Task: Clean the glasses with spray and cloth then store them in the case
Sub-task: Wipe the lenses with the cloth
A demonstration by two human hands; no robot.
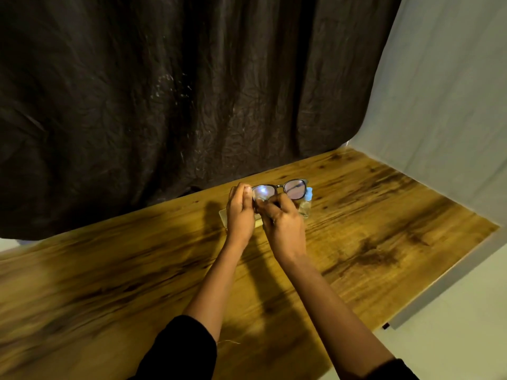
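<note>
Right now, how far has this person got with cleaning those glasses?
Midway, it seems. The left hand holds the glasses up by one end while the right hand rubs a lens; I cannot make out the cloth. The spray bottle stands on the wooden table, so spraying may be done. Still left: storing them in the pale case behind the hands.

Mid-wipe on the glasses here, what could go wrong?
The glasses are held above the table by the left hand at one end only while the right hand rubs a lens; pressure might twist the frame. The spray bottle stands just behind and could get knocked.
</note>
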